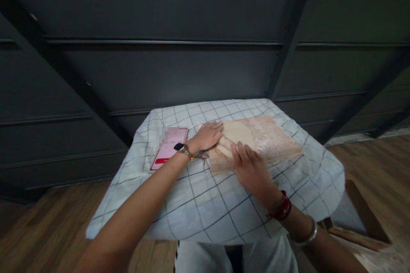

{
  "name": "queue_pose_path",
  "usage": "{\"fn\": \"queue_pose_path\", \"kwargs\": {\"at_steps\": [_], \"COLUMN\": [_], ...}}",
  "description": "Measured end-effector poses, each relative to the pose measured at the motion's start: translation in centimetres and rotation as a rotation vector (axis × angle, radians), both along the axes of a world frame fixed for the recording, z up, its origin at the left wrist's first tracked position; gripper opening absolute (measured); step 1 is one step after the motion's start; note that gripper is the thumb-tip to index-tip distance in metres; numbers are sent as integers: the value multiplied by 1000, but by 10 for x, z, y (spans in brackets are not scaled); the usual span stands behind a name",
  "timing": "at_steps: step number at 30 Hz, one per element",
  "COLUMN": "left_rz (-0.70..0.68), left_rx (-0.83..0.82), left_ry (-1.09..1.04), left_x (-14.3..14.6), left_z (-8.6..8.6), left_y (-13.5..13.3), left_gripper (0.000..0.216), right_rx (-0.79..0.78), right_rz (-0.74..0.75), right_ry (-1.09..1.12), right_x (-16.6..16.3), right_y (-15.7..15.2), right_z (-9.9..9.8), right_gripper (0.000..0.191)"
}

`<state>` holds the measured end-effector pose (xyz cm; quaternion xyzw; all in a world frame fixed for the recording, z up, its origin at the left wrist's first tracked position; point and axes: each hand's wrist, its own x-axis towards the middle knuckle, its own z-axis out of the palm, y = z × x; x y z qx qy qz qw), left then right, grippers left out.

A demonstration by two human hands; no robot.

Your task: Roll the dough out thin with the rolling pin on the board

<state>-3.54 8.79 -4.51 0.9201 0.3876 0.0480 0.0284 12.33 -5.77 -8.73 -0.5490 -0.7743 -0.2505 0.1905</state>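
A tan folded cloth lies on a small table covered with a white checked tablecloth. My left hand lies flat, fingers stretched out, pressing the cloth's left end. My right hand rests on the cloth's near edge, fingers pointing forward over a folded flap. A watch and beaded bracelet sit on my left wrist; red thread and a metal bangle on my right.
A pink phone with a lit screen lies on the tablecloth left of my left hand. Dark panelled walls stand close behind the table. A wooden floor surrounds it, with a wooden piece at lower right.
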Motion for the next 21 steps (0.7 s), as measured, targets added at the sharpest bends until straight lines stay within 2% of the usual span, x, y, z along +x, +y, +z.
{"fn": "queue_pose_path", "kwargs": {"at_steps": [6, 14, 18, 21], "left_rz": [36, 58, 25, -11], "left_rx": [-49, -105, -78, -60], "left_ry": [-29, -36, -48, -58], "left_x": [-12, -23, -26, -25], "left_z": [6, 15, 19, 21], "left_y": [-17, -36, -40, -38], "left_gripper": [55, 55, 52, 48], "right_rx": [82, 84, -9, -177], "right_rz": [14, -2, 12, 140], "right_ry": [12, -4, -19, 96], "right_x": [-12, -28, -26, -11], "right_y": [-12, -28, -28, -21], "right_z": [-6, -6, 5, 21], "right_gripper": [45, 43, 41, 48]}}
